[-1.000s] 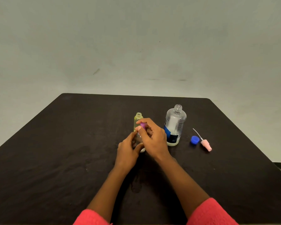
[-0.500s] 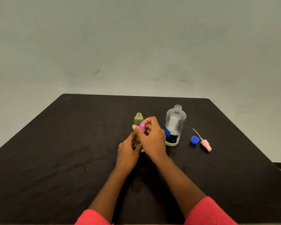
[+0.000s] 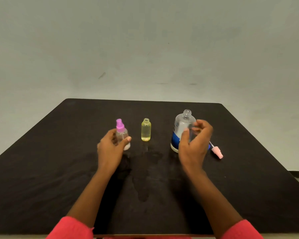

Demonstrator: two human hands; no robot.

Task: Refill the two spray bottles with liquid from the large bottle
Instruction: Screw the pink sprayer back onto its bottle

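A person's left hand (image 3: 110, 147) is gripping a small clear spray bottle (image 3: 123, 135) with a purple spray top, the thumb and fingers curling round its lower body and holding it upright over the black table (image 3: 59, 161). At its 3 o'clock, a small yellow bottle (image 3: 146, 130) is standing uncapped and untouched. Farther toward 3 o'clock, the large bottle (image 3: 179, 123) is standing open. The right hand (image 3: 193, 147) is cupping around it, fingers apart and curved; blur is hiding whether they are touching it. A pink sprayer (image 3: 217, 152) is lying at the large bottle's 4 o'clock.
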